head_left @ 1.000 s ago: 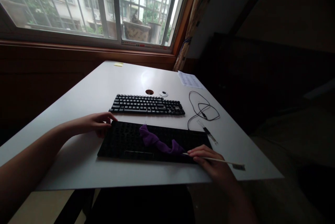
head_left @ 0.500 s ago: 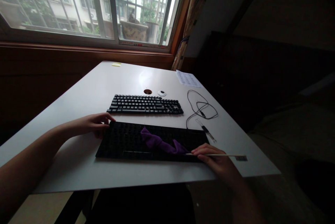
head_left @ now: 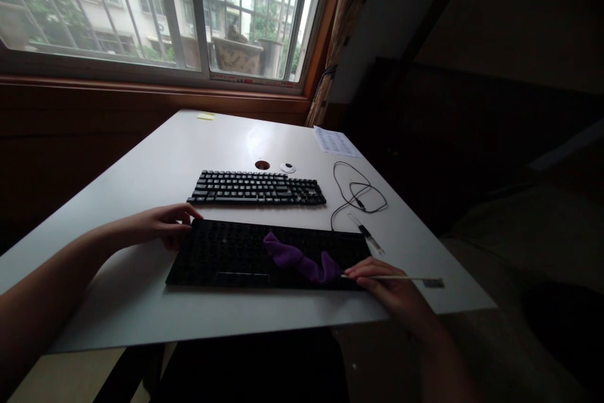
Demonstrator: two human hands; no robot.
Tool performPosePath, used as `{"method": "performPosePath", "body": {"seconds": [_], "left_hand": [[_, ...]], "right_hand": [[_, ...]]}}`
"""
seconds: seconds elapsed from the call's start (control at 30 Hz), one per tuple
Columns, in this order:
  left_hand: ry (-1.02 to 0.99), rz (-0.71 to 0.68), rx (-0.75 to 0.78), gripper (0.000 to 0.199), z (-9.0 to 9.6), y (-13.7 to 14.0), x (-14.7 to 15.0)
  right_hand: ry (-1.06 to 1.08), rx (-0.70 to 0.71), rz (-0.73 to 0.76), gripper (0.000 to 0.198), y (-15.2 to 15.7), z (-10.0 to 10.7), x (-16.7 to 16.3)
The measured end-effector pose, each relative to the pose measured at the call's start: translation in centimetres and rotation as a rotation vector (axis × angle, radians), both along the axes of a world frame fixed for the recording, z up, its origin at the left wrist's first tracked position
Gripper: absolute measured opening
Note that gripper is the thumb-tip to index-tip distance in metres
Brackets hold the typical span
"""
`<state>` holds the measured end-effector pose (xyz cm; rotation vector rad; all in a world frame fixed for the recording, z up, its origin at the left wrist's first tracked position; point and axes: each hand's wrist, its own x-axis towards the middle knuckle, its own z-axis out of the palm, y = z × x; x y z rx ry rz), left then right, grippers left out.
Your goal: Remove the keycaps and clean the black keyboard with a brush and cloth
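Observation:
Close to the desk's front edge lies a black keyboard base (head_left: pixel 207 255) whose keycaps appear to be off. At its far left corner my left hand (head_left: pixel 172 227) has its index finger on the top and the other fingers curled by the side, gripping it. My right hand (head_left: pixel 387 283) is closed on a thin pale stick (head_left: pixel 410 277) over the base's right end. A crumpled purple cloth (head_left: pixel 292 258) hangs at the stick's left tip and rests on the base. The stick's right end carries a small flat grey piece.
Keycaps (head_left: pixel 240 186) stand in keyboard layout behind the base on the white desk (head_left: pixel 127 183). To the right lie a black cable (head_left: pixel 361 202), a wire puller with a black handle (head_left: pixel 365 233) and a printed sheet (head_left: pixel 336 142). A cable hole (head_left: pixel 262 165) and its white cover (head_left: pixel 287 168) are farther back.
The purple cloth has shifted slightly right along the base and bunched nearer the right hand. The left hand keeps its place at the corner. The whole view has slid a little.

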<state>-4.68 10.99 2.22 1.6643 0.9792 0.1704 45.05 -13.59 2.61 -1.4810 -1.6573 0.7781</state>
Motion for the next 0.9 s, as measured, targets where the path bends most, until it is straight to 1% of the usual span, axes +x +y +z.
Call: {"method": "performPosePath", "body": {"seconds": [0.13, 0.27, 0.37, 0.57, 0.63, 0.73, 0.87, 0.9], "left_hand": [[0.027, 0.002, 0.005, 0.057, 0.3, -0.2, 0.2], [0.017, 0.021, -0.007, 0.056, 0.1, -0.1, 0.0], [0.002, 0.022, -0.017, 0.055, 0.1, -0.1, 0.0], [0.005, 0.016, 0.014, 0.055, 0.2, -0.2, 0.1], [0.006, 0.01, 0.019, 0.055, 0.2, -0.1, 0.0], [0.006, 0.004, 0.01, 0.053, 0.3, -0.2, 0.0], [0.01, 0.017, -0.002, 0.051, 0.6, -0.4, 0.2], [0.01, 0.019, -0.001, 0.051, 0.7, -0.5, 0.3]], "right_hand": [[-0.047, -0.032, -0.121, 0.028, -1.2, 0.7, 2.6], [-0.093, -0.06, -0.164, 0.029, -2.2, 0.8, 5.3], [-0.079, -0.046, -0.151, 0.027, -2.1, 0.4, 5.2], [-0.013, 0.028, -0.081, 0.02, -0.5, -0.8, 1.8], [-0.002, 0.039, -0.07, 0.02, -0.4, -0.9, 1.4], [-0.005, 0.035, -0.093, 0.024, -1.2, -0.7, 2.5], [-0.054, -0.004, -0.225, 0.028, -2.9, -0.3, 5.5], [-0.059, -0.016, -0.238, 0.029, -3.2, -0.2, 6.1]]}}
